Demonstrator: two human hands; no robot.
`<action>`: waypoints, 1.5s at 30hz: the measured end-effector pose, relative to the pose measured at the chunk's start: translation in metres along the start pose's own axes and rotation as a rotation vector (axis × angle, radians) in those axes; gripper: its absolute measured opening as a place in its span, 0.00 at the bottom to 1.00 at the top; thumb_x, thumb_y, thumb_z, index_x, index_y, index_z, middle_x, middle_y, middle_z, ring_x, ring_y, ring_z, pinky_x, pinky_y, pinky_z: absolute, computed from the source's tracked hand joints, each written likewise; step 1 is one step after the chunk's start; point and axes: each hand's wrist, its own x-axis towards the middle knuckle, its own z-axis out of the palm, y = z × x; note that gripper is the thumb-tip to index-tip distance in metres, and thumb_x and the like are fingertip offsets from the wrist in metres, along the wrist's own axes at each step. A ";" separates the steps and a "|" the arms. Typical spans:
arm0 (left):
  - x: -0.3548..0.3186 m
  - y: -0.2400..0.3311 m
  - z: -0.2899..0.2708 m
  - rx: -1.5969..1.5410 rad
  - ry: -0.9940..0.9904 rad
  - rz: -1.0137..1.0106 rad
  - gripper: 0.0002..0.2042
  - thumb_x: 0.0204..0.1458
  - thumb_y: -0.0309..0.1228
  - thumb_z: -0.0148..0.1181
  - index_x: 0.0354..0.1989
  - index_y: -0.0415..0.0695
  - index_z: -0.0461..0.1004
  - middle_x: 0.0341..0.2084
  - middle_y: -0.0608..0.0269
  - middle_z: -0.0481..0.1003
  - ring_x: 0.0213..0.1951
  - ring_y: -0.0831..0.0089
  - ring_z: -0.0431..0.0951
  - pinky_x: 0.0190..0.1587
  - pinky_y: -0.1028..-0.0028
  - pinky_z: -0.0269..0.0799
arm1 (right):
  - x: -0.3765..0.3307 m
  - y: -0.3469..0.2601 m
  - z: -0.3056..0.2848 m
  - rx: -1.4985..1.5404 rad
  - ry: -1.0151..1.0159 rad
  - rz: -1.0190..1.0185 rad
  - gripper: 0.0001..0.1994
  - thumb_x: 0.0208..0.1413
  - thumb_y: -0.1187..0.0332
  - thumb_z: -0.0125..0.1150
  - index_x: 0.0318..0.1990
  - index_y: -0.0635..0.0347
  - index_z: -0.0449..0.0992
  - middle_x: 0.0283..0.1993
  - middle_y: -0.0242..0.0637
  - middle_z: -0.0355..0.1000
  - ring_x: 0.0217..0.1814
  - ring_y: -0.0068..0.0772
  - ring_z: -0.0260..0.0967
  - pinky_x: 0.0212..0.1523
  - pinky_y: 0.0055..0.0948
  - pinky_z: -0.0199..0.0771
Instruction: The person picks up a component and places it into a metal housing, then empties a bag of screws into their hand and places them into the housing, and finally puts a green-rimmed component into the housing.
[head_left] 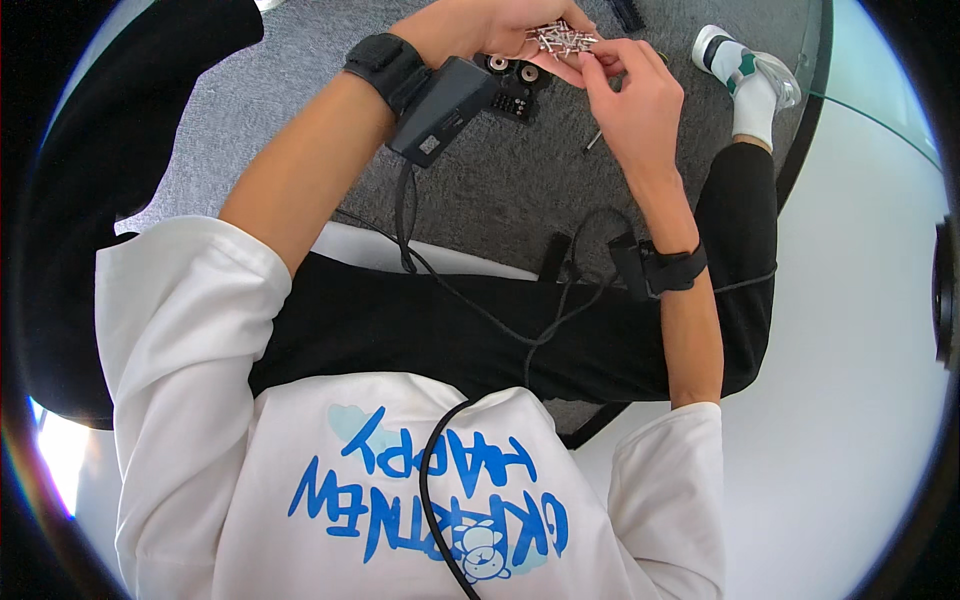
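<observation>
My left hand (512, 28) is cupped at the top of the view. A loose pile of small silver screws (562, 40), or similar thin metal pins, lies in its palm. My right hand (637, 98) comes in from the right, thumb and fingers drawn together at the pile's near edge. Whatever it pinches is too small to make out. Just below the left hand, a black part with two round pale pieces (516, 92) rests on the carpet, partly hidden. A thin metal piece (594, 140) lies beside my right wrist.
Grey carpet (480, 190) spreads under the hands. Black cables (470, 300) run from the wrist devices (440, 110) across my lap. Another dark object (627, 14) sits at the top edge. My shoe (775, 80) is at the right, by a white wall (860, 300).
</observation>
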 end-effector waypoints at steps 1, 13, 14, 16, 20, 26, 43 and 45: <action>-0.001 0.002 0.007 0.012 0.030 -0.003 0.15 0.66 0.26 0.42 0.47 0.28 0.74 0.37 0.48 0.81 0.36 0.60 0.85 0.44 0.63 0.86 | 0.000 0.003 -0.002 -0.008 0.022 -0.043 0.06 0.54 0.71 0.70 0.36 0.62 0.79 0.32 0.37 0.75 0.32 0.37 0.78 0.35 0.32 0.78; -0.019 0.012 -0.012 -0.097 0.046 0.061 0.16 0.67 0.26 0.43 0.50 0.25 0.73 0.40 0.42 0.81 0.40 0.57 0.85 0.44 0.63 0.86 | -0.016 -0.018 0.007 0.259 -0.010 0.005 0.05 0.56 0.75 0.68 0.39 0.64 0.82 0.34 0.41 0.81 0.32 0.31 0.80 0.32 0.25 0.78; -0.023 0.015 -0.014 -0.116 0.006 0.085 0.16 0.67 0.26 0.42 0.50 0.25 0.73 0.40 0.41 0.81 0.40 0.57 0.85 0.44 0.64 0.86 | -0.022 -0.022 0.009 0.268 -0.099 0.050 0.05 0.56 0.75 0.68 0.39 0.64 0.82 0.34 0.41 0.80 0.31 0.30 0.80 0.32 0.25 0.79; -0.025 0.021 -0.015 -0.087 0.062 0.098 0.16 0.67 0.27 0.42 0.49 0.25 0.72 0.40 0.41 0.81 0.40 0.56 0.85 0.44 0.63 0.86 | -0.032 -0.018 0.016 0.311 -0.169 0.116 0.05 0.55 0.75 0.68 0.39 0.64 0.82 0.34 0.42 0.80 0.31 0.33 0.80 0.34 0.27 0.79; -0.009 0.025 -0.005 -0.107 0.039 0.133 0.16 0.67 0.26 0.43 0.50 0.24 0.71 0.41 0.39 0.81 0.41 0.55 0.85 0.44 0.62 0.86 | -0.044 -0.006 0.012 0.199 -0.210 0.123 0.05 0.55 0.75 0.68 0.38 0.65 0.81 0.33 0.43 0.80 0.31 0.38 0.80 0.34 0.28 0.79; -0.010 0.025 -0.013 -0.139 0.031 0.152 0.16 0.67 0.27 0.43 0.51 0.25 0.70 0.42 0.39 0.80 0.41 0.53 0.85 0.43 0.62 0.87 | -0.048 -0.002 0.031 0.129 -0.237 -0.047 0.05 0.53 0.75 0.69 0.36 0.63 0.79 0.35 0.39 0.76 0.38 0.42 0.77 0.38 0.35 0.78; -0.004 0.028 -0.012 -0.049 0.085 0.145 0.14 0.67 0.28 0.44 0.51 0.28 0.71 0.40 0.42 0.81 0.41 0.55 0.85 0.45 0.59 0.86 | -0.048 0.008 0.038 0.035 -0.196 -0.196 0.07 0.47 0.75 0.74 0.33 0.61 0.82 0.35 0.33 0.68 0.40 0.39 0.69 0.41 0.36 0.75; -0.004 0.029 -0.012 -0.047 0.082 0.147 0.15 0.67 0.28 0.44 0.51 0.28 0.71 0.40 0.42 0.81 0.41 0.55 0.85 0.44 0.60 0.86 | -0.048 0.007 0.037 0.043 -0.209 -0.187 0.07 0.47 0.74 0.74 0.33 0.62 0.82 0.35 0.34 0.68 0.40 0.39 0.69 0.41 0.36 0.75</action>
